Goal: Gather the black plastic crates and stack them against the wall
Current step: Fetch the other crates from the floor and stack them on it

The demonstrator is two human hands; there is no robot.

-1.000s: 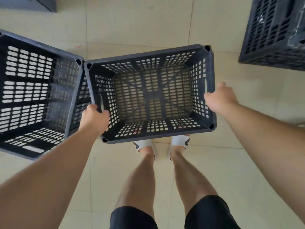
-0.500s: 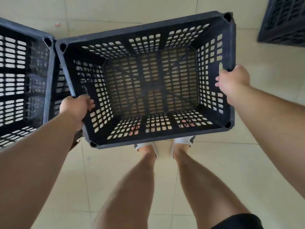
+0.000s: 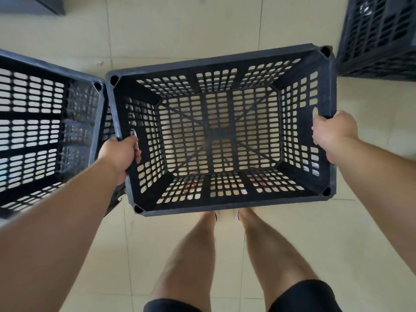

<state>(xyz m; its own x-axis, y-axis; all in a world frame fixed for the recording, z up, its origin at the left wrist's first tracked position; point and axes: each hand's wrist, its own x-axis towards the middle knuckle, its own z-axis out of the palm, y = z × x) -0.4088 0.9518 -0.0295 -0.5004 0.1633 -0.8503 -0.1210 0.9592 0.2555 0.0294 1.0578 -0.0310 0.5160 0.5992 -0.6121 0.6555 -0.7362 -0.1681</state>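
At far left, a second black crate (image 3: 45, 136) sits open side up on the tiled floor (image 3: 180, 30), its perforated walls and base showing pale tile through the slots; its right rim lies just beside the left rim of the held crate, and whether the two touch cannot be told. Near its far right corner a small red scrap (image 3: 99, 63) lies on the floor. Left hand (image 3: 120, 153): the arm reaches in from the lower left, and the fingers (image 3: 136, 149) are curled over the left rim of the held crate, clenched at the handle slot. Centre: the held black crate (image 3: 220, 140) is carried open side up, clear of the floor and in front of the person's bare legs (image 3: 195, 255), its far right corner raised highest in the view; the interior is empty, and the tiles and parts of the feet show through the slotted base and near wall. Black shorts (image 3: 301, 296) close the bottom edge. Right hand (image 3: 335, 129): the arm enters from the right, and the hand is closed around the right rim at the opposite handle slot, knuckles outward. At far right, a third black crate (image 3: 380, 37) stands on the floor, well apart from the held one, only partly in view. At the far upper left, a dark object (image 3: 33, 4) is cut by the frame edge.
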